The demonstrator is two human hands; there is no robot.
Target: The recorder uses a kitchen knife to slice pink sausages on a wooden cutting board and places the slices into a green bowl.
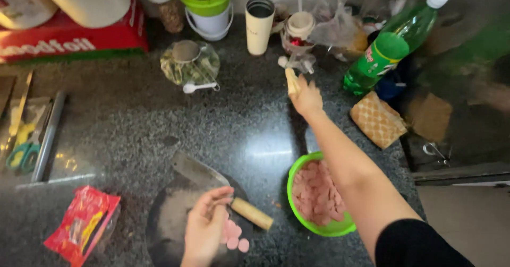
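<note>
Granite counter: right hand clamps a pale stick; left hand, fingers apart.

We look down from one head-worn camera — steeply, at close range — onto a dark granite counter, facing its cluttered back edge; our own arms enter from the bottom — no second view.

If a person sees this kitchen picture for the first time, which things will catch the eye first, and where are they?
The eye falls first on the right hand, stretched far across the dark counter and holding a small pale yellowish piece near the jars at the back. Under that arm, at the front right, stands a bright green bowl full of pink sausage slices. At the front middle, the left hand hovers over a cleaver and a few pink slices on a dark round board.
</note>
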